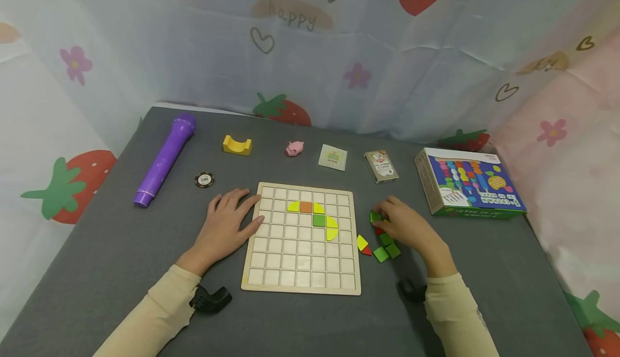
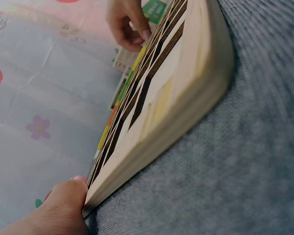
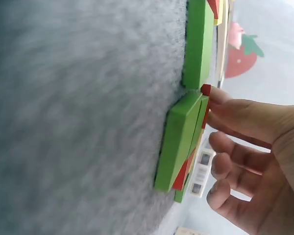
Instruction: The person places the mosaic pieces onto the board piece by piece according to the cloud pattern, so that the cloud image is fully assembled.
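- The left hand lies flat, fingers straight, with the fingertips on the left edge of the wooden grid board; in the left wrist view the thumb presses against the board's corner. Judged purpose: to steady the board against sliding on the grey table.
- The right hand rests over the pile of loose tiles just beside the board's right edge. Its fingers are curled onto a green tile; the right wrist view shows fingertips touching the pile's upper edges, a pinch rather than a full lift.
- Placed pieces occupy the board's upper middle: yellow curves, an orange square, a green square.
- The tile pile lies close to the board, presumably for short reaches.
- Set well apart along the far edge: purple microphone, puzzle box, card deck.
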The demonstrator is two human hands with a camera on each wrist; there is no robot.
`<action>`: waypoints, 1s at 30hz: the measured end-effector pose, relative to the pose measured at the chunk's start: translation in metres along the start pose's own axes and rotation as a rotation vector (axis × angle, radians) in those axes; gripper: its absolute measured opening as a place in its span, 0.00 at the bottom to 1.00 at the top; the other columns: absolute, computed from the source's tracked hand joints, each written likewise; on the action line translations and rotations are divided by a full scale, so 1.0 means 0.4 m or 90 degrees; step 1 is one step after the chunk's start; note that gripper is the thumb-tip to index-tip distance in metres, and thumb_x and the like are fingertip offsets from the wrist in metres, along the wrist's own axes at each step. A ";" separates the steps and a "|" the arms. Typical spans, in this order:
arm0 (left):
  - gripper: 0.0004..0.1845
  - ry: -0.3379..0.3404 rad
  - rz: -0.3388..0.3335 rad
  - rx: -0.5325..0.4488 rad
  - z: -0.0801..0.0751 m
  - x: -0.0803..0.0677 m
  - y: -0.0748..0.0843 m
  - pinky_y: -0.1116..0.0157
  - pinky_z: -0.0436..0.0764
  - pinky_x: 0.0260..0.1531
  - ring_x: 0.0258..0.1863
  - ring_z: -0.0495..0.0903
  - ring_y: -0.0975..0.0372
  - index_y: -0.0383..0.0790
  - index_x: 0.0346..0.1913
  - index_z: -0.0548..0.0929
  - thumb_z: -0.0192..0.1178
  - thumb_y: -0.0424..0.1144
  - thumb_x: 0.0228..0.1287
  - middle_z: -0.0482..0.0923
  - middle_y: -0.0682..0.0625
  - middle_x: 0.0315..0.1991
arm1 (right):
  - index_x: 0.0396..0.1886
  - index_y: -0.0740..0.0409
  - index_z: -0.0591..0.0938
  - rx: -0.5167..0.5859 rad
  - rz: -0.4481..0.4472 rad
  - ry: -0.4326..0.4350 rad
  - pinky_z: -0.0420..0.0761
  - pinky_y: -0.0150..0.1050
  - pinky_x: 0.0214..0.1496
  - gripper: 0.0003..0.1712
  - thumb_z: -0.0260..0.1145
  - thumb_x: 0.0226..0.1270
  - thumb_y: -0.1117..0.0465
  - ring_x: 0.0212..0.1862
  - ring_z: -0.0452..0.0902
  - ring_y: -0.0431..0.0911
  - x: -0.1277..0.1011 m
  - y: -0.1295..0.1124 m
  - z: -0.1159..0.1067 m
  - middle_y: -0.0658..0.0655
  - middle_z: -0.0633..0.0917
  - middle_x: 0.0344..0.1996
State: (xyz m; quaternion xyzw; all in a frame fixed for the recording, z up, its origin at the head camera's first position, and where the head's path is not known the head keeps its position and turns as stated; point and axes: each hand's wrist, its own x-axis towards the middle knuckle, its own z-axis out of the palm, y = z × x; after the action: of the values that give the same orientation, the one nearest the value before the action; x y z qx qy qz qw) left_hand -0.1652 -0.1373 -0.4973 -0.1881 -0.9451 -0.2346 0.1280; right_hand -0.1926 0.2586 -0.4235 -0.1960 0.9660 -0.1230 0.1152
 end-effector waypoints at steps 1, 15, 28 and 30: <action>0.28 0.001 0.000 -0.001 0.000 0.000 0.000 0.39 0.55 0.62 0.65 0.64 0.44 0.46 0.64 0.74 0.57 0.55 0.66 0.68 0.38 0.64 | 0.48 0.62 0.80 -0.001 0.000 0.002 0.78 0.46 0.45 0.15 0.66 0.66 0.58 0.41 0.75 0.47 0.004 0.000 0.001 0.57 0.77 0.41; 0.28 -0.013 -0.009 -0.003 -0.003 -0.001 0.003 0.40 0.54 0.64 0.67 0.61 0.45 0.47 0.65 0.73 0.55 0.56 0.67 0.67 0.40 0.65 | 0.47 0.61 0.82 -0.077 -0.040 0.009 0.80 0.47 0.47 0.16 0.67 0.64 0.56 0.43 0.79 0.49 0.026 -0.036 -0.008 0.56 0.80 0.41; 0.28 -0.006 -0.003 0.001 -0.001 -0.001 0.000 0.39 0.54 0.63 0.67 0.62 0.45 0.47 0.65 0.73 0.56 0.56 0.66 0.67 0.39 0.65 | 0.50 0.59 0.81 -0.049 -0.175 -0.015 0.79 0.37 0.44 0.17 0.68 0.64 0.59 0.41 0.77 0.43 0.086 -0.235 0.008 0.54 0.80 0.43; 0.28 -0.006 -0.002 0.000 -0.001 0.000 0.000 0.39 0.54 0.64 0.67 0.62 0.45 0.47 0.65 0.73 0.56 0.56 0.66 0.67 0.39 0.65 | 0.50 0.59 0.81 -0.060 -0.192 -0.016 0.79 0.37 0.43 0.17 0.68 0.64 0.58 0.41 0.77 0.42 0.095 -0.257 0.016 0.53 0.80 0.42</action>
State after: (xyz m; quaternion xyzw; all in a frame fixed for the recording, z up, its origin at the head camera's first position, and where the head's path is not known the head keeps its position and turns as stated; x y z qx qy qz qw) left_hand -0.1652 -0.1375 -0.4968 -0.1877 -0.9459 -0.2342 0.1234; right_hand -0.1891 0.1501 -0.4071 -0.3456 0.9288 -0.0910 0.0983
